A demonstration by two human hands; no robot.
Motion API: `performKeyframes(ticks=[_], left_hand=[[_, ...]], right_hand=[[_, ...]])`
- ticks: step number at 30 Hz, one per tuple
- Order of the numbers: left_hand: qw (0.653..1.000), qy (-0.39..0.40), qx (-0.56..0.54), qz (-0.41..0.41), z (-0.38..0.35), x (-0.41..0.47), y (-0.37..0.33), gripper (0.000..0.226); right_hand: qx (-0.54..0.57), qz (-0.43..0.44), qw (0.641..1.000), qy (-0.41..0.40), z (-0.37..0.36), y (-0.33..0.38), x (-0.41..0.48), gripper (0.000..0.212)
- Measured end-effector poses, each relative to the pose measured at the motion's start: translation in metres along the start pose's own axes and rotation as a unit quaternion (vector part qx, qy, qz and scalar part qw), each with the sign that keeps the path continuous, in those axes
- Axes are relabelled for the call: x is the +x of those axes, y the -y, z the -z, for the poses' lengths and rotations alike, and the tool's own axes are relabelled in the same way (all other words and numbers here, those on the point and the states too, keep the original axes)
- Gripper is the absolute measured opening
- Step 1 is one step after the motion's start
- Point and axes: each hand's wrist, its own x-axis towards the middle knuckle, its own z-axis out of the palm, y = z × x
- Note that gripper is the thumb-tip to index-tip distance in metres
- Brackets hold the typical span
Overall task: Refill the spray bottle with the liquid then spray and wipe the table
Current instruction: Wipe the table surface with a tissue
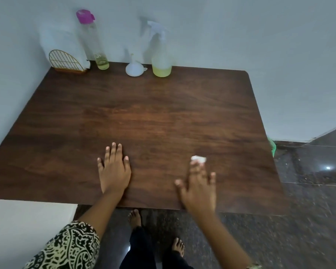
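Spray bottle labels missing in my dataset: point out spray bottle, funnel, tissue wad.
spray bottle (pixel 160 55), head view, clear body.
funnel (pixel 134 69), head view, white cone.
tissue wad (pixel 198 159), head view, exposed top.

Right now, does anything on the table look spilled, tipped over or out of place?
Nothing stands out. The spray bottle and the pink-capped bottle stand upright at the far edge of the table, the funnel mouth-down between them. No puddle shows. The right hand presses a small white wad on the wood.

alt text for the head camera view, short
A person's right hand presses a small white tissue onto a dark wooden table, left hand flat beside it. Along the far wall stand a spray bottle, funnel, pink-capped bottle and wire holder.
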Motion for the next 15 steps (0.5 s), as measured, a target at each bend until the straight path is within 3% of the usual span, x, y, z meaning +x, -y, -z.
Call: performKeyframes(ticks=[3,6,15], left_hand=[[1.000,-0.003,0.005,-0.002,-0.001,-0.001,-0.001,0.052],[1.000,-0.008,0.016,-0.008,-0.001,-0.002,-0.002,0.052],[0.999,0.020,0.032,0.022,-0.017,-0.030,-0.047,0.061]], right_hand=[[0.001,0.105,0.994,0.030,-0.016,0.035,-0.039,0.079],[-0.005,0.111,0.993,0.035,-0.017,0.002,-0.053,0.072],[-0.032,-0.107,0.993,-0.025,0.024,-0.137,0.005,0.086]])
